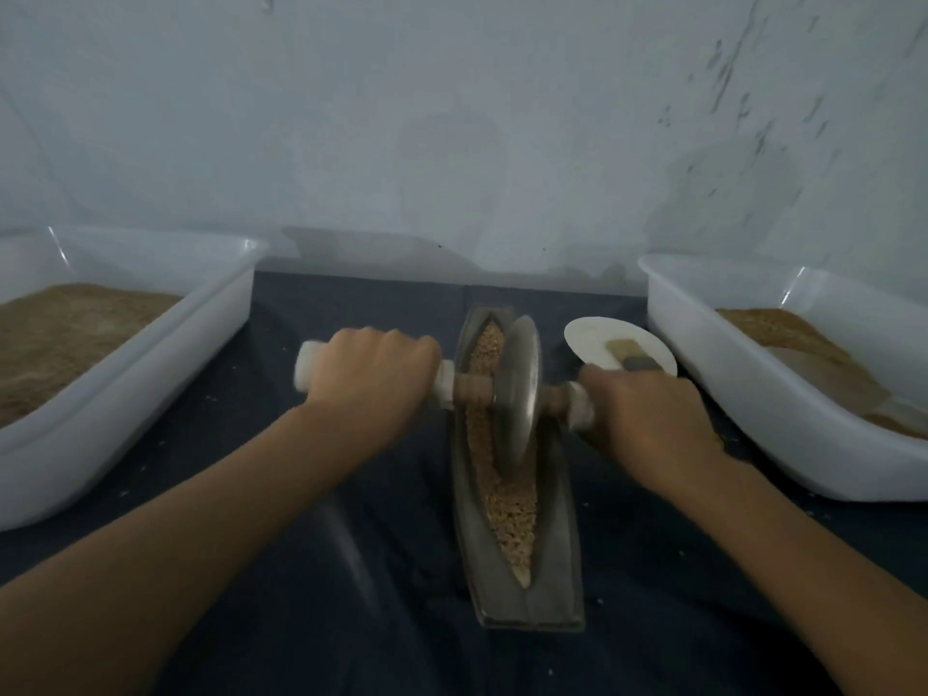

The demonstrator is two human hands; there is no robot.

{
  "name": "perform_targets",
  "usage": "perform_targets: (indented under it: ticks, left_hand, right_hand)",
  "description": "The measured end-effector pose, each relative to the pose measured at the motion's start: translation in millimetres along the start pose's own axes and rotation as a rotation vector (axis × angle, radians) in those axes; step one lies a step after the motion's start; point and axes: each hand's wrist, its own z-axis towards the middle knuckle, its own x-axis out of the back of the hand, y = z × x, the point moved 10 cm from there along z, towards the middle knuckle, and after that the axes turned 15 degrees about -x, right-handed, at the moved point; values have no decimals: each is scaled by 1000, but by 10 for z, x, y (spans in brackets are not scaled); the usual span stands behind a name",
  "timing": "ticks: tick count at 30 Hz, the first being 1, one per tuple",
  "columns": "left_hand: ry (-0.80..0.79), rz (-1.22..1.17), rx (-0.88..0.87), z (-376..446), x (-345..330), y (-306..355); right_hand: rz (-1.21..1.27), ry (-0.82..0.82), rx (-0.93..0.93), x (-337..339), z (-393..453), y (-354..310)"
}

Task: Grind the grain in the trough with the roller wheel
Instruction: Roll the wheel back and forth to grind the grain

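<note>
Head view: both hands [374, 374] [648, 414] grip the wheel's handles [311, 366], disc [519, 389] inside the trough [469, 524] rims.

Worn on the head, looking forward and down, close over the counter [351, 570]. Wide-angle, with both forearms reaching in from the near edge, trough [517, 560] near centre, bins cut off left and right, wall [452, 118] filling the far half.

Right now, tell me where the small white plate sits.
In the head view the small white plate lies on the dark cloth right of the trough, just beyond the right hand and beside the right tub.
</note>
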Motion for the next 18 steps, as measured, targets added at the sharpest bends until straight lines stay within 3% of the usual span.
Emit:
perform_targets:
  ticks: [5, 13, 18]
  left_hand:
    - [120, 7, -90, -570, 240, 155]
    - [47, -126, 117, 71, -304, -160]
    - [18, -99, 82, 145, -195, -118]
  right_hand:
    - [99, 53, 113, 470, -420, -49]
    - [-53, 13, -3, -137, 468, -99]
    - [-39, -29, -27, -136, 386, -58]
